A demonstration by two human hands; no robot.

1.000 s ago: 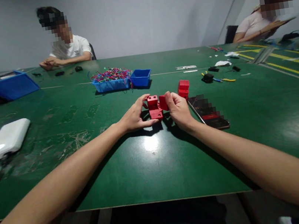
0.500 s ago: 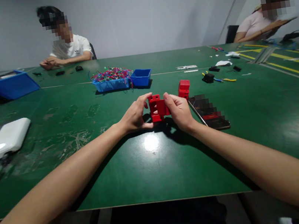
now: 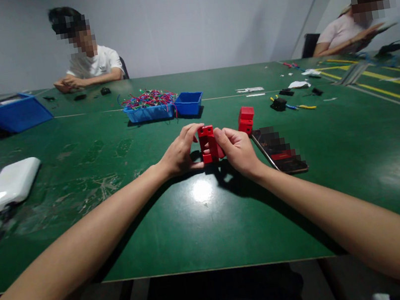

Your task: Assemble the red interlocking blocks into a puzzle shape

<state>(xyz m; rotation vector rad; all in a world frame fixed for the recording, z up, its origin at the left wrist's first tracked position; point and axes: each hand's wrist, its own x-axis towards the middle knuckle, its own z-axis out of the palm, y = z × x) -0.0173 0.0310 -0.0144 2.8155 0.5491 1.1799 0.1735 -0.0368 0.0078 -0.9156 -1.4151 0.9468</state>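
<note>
My left hand (image 3: 182,151) grips a red bracket-like block (image 3: 207,158) by its top and bottom, thumb below and fingers above. Two small holes show on the block's top, and its front has an opening. My right hand (image 3: 239,150) is closed, with thumb and forefinger pinching a flat red piece (image 3: 219,151) at the block's right side. Whether that piece is joined to the block I cannot tell. Just beyond my right hand stands a second red block (image 3: 246,120). A dark phone (image 3: 279,153) lies to the right of that hand.
A blue bin of coloured wires (image 3: 149,113) adjoins a smaller blue bin (image 3: 189,104) farther back. A white box with a cable (image 3: 9,184) lies left; a large tilted blue bin (image 3: 16,116) is behind it. Two people sit across the green table (image 3: 154,247). Pliers (image 3: 291,106) lie at right.
The flat red piece has turned from facing me broadly to nearly edge-on at the block's right side. My right thumb has shifted slightly left and down; my left hand keeps its grip.
</note>
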